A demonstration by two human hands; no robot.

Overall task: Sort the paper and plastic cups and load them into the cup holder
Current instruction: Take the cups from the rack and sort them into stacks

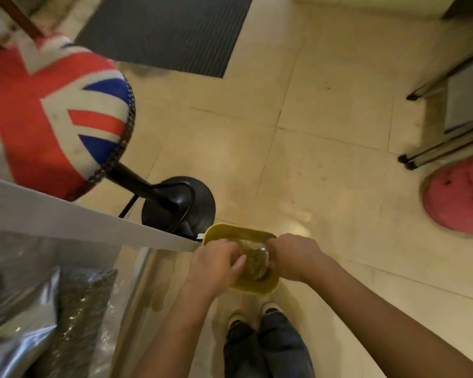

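Note:
A clear plastic wrapper or sleeve (pixel 253 259), its contents blurred, hangs over a yellow bin (pixel 253 287) that stands on the floor. My left hand (pixel 216 264) grips its left end and my right hand (pixel 295 255) grips its right end. Both hands are closed on it just above the bin's opening. I cannot tell whether it holds cups. No cup holder is in view.
A white counter edge (pixel 66 216) runs along the left, with silvery bags (pixel 17 323) behind glass below it. A flag-patterned stool (pixel 52 113) on a black base (pixel 180 205) stands beside the bin. A pink cushion (pixel 459 197), metal legs (pixel 443 151) and a dark mat (pixel 164 31) lie farther off.

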